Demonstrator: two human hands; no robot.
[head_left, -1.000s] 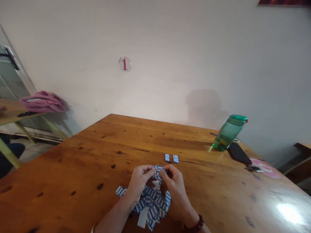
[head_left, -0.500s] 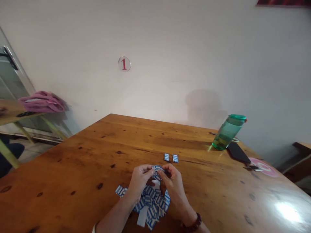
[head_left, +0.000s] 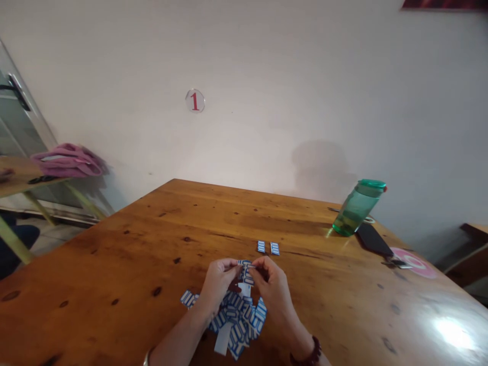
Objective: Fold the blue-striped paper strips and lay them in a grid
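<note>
Blue-white card (head_left: pixel 247 276) is at the far side of the pile (head_left: pixel 237 321), pinched between left hand (head_left: pixel 218 284) and right hand (head_left: pixel 271 282); it lies just right of the left's fingertips and just left of the right's, so neither is really nearer, both touch it; can't tell its long axis, fingers cover the sides; each hand grips with thumb and fingers; two loose cards (head_left: pixel 275 248) sit beyond the pile, bottle (head_left: pixel 354 211) well off to its right and farther back.

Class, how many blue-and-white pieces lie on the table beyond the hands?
2 on the wooden table, side by side: the left piece and, across a small gap, the right piece. None seems hidden.
</note>
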